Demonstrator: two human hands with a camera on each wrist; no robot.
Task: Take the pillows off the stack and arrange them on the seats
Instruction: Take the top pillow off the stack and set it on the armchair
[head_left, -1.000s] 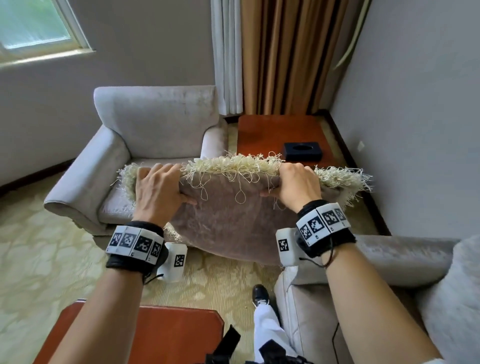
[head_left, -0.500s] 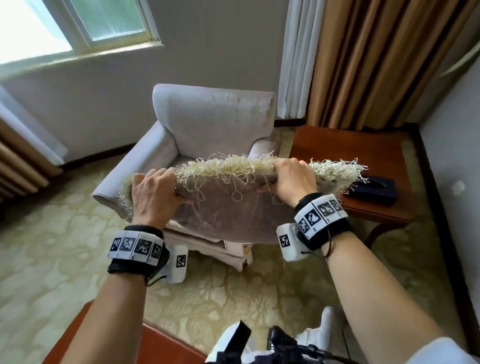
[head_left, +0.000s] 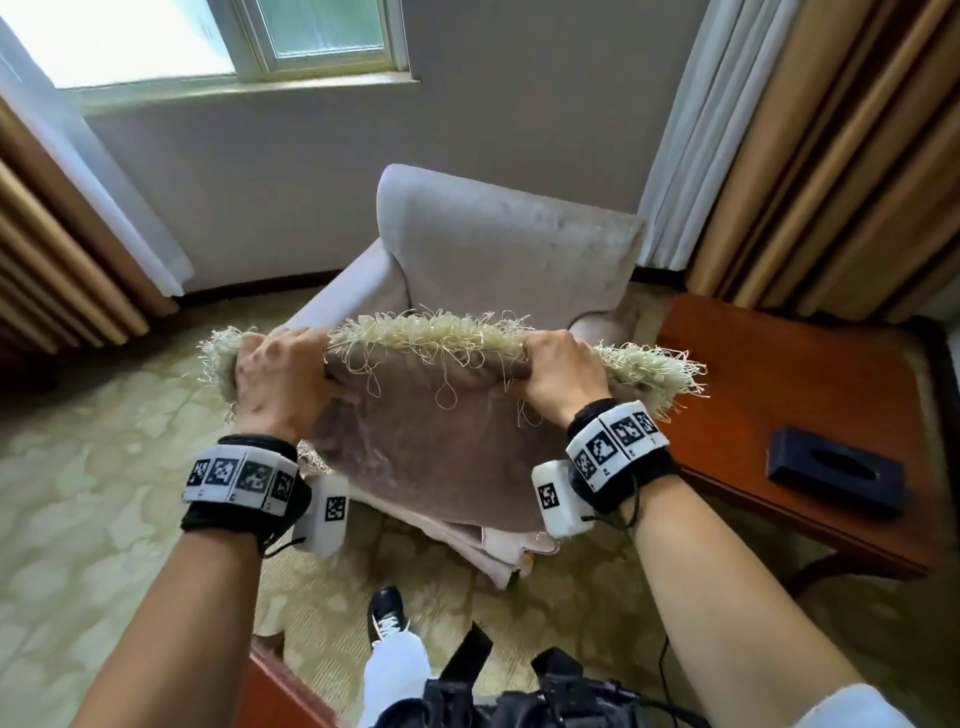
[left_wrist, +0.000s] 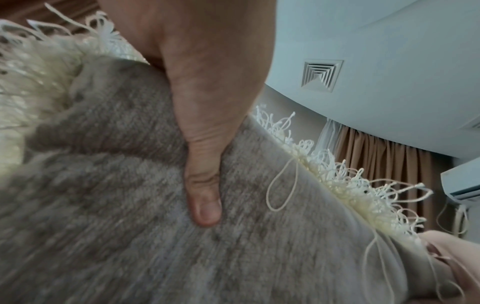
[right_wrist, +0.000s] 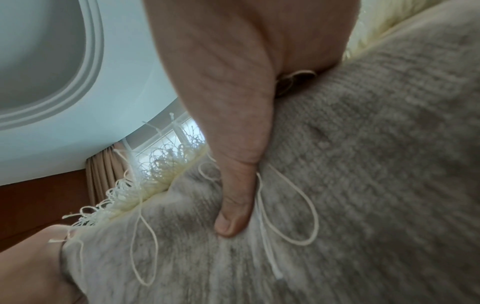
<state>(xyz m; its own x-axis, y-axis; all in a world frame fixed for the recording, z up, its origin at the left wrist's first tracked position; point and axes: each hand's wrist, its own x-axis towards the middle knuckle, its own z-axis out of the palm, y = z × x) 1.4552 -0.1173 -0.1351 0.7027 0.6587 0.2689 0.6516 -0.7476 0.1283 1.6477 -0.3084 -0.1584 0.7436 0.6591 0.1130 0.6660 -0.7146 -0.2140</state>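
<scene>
A taupe plush pillow (head_left: 436, 441) with a shaggy cream fringe hangs upright in the air, held by its top edge. My left hand (head_left: 280, 379) grips the top left of it and my right hand (head_left: 558, 374) grips the top right, thumbs pressed into the plush face (left_wrist: 103, 185) (right_wrist: 363, 164). The pillow hangs in front of a pale grey armchair (head_left: 498, 249), covering its seat from view. The left thumb (left_wrist: 205, 195) and right thumb (right_wrist: 233, 205) dig into the fabric.
A red-brown side table (head_left: 810, 415) stands right of the armchair with a dark blue tissue box (head_left: 836, 478) on it. Tan curtains (head_left: 831, 156) hang at both sides, a window at top left. Another wooden table corner (head_left: 275, 691) is near my legs. Patterned carpet covers the floor.
I have turned and stepped toward the armchair; it now sits centred behind the pillow. Both hands keep the same grip on the pillow's top edge.
</scene>
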